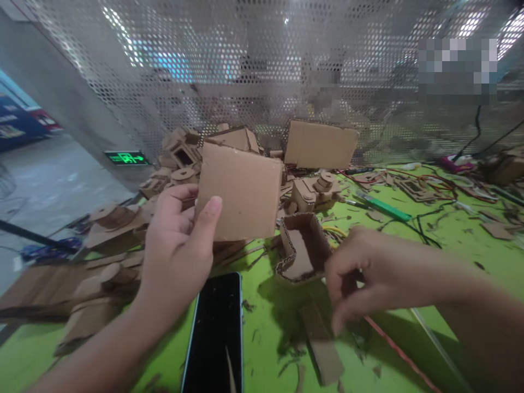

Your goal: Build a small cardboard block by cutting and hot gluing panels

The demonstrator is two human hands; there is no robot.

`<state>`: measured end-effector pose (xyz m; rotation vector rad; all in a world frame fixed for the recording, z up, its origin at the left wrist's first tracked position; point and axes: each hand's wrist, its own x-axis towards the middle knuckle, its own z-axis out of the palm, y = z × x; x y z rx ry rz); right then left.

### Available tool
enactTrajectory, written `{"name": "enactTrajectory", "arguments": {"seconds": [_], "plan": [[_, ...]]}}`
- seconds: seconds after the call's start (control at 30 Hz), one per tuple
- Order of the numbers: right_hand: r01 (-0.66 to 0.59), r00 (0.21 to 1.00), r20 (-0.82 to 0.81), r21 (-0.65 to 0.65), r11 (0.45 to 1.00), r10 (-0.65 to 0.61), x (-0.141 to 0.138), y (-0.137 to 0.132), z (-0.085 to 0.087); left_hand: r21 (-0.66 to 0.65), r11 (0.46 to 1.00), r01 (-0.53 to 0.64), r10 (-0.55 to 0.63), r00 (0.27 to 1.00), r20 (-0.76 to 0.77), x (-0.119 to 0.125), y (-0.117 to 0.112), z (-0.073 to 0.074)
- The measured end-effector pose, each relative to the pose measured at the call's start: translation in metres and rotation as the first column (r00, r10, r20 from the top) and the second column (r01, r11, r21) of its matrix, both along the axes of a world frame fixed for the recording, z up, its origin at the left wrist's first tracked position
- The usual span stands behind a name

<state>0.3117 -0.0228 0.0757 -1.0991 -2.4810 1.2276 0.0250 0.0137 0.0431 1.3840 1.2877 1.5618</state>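
My left hand (176, 240) is closed on a flat, roughly square cardboard piece (241, 191), its thumb on the front face and its fingers behind. The piece is held upright above the table. My right hand (364, 273) is slightly blurred, with loosely curled fingers and the thumb apart from them; nothing shows in its grasp. Just left of it stands a small open cardboard box (305, 248) with a notched outline. Whether the fingertips touch its wall I cannot tell. Below them lies a narrow cardboard strip (321, 344).
A phone (216, 327) lies on the green table (262, 333) amid scraps. Cardboard parts (110, 229) crowd the left; a cardboard panel (321, 144) leans on the perforated metal screen (262, 71). A green cutter (385, 207) and wires (434, 185) lie at right.
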Motion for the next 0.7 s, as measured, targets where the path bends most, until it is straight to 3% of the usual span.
{"name": "enactTrajectory", "arguments": {"seconds": [0.07, 0.1, 0.17, 0.2, 0.23, 0.37, 0.5, 0.6, 0.7], "plan": [[0.129, 0.983, 0.11, 0.154, 0.98, -0.147, 0.001, 0.004, -0.002, 0.007, 0.997, -0.077, 0.076, 0.969, -0.235, -0.01, 0.011, 0.001], [0.241, 0.942, 0.165, 0.268, 0.933, -0.291, 0.001, 0.008, -0.004, 0.024, 0.992, -0.123, 0.122, 0.899, -0.421, -0.015, 0.015, 0.002], [0.423, 0.805, 0.223, 0.432, 0.796, -0.549, 0.001, 0.017, -0.009, 0.013, 0.989, -0.149, 0.132, 0.825, -0.55, -0.024, 0.022, 0.005], [0.474, 0.748, 0.238, 0.462, 0.749, -0.62, 0.001, 0.021, -0.012, -0.004, 0.988, -0.156, 0.121, 0.782, -0.612, -0.028, 0.024, 0.006], [0.492, 0.721, 0.256, 0.464, 0.737, -0.643, 0.001, 0.024, -0.016, -0.034, 0.989, -0.143, 0.086, 0.754, -0.651, -0.031, 0.026, 0.007], [0.443, 0.748, 0.336, 0.391, 0.807, -0.573, 0.0, 0.027, -0.025, -0.193, 0.98, -0.04, -0.121, 0.65, -0.751, -0.033, 0.031, 0.002], [0.43, 0.773, 0.306, 0.391, 0.814, -0.556, -0.002, 0.023, -0.023, -0.281, 0.96, 0.017, -0.232, 0.614, -0.755, -0.032, 0.038, -0.009], [0.456, 0.765, 0.219, 0.481, 0.749, -0.606, -0.001, 0.022, -0.019, -0.289, 0.957, 0.018, -0.244, 0.589, -0.77, -0.032, 0.041, -0.013], [0.49, 0.741, 0.101, 0.595, 0.637, -0.664, 0.004, 0.024, -0.014, -0.281, 0.959, 0.038, -0.25, 0.579, -0.776, -0.033, 0.042, -0.013]]}}
